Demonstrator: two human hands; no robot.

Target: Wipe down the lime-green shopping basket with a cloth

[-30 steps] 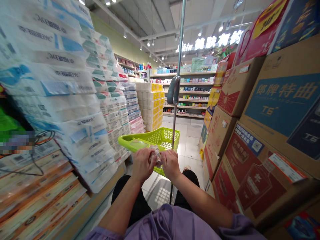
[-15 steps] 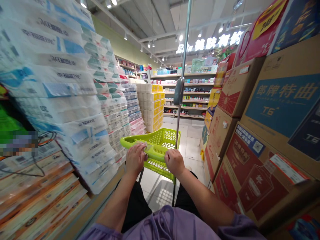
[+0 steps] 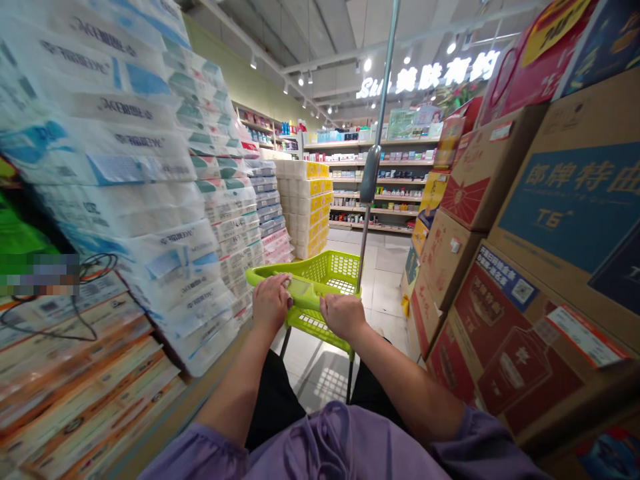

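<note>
A lime-green plastic shopping cart (image 3: 320,332) stands right in front of me, its basket showing a floor of open slots. My left hand (image 3: 271,303) is closed around the left part of the cart handle (image 3: 303,291). A small pale scrap shows by its fingertips, too little to name. Farther right on the same handle, my right hand (image 3: 343,316) is wrapped in a fist, thumb on top. A thin metal pole (image 3: 384,100) rises at the cart's right side, with a grey sleeve (image 3: 371,175) partway up.
Wrapped tissue packs (image 3: 165,200) are stacked high on the left, with yellow-and-white packs (image 3: 305,207) beyond. Cardboard cartons (image 3: 530,320) line the right side. Between them runs a tiled aisle (image 3: 383,267) toward stocked shelves (image 3: 380,180). Black cable (image 3: 75,300) lies on boxes at the lower left.
My right hand has shifted slightly left along the handle. The pole now appears farther right, and the pale scrap by my left hand shows less. Both hands keep hold of the handle.
</note>
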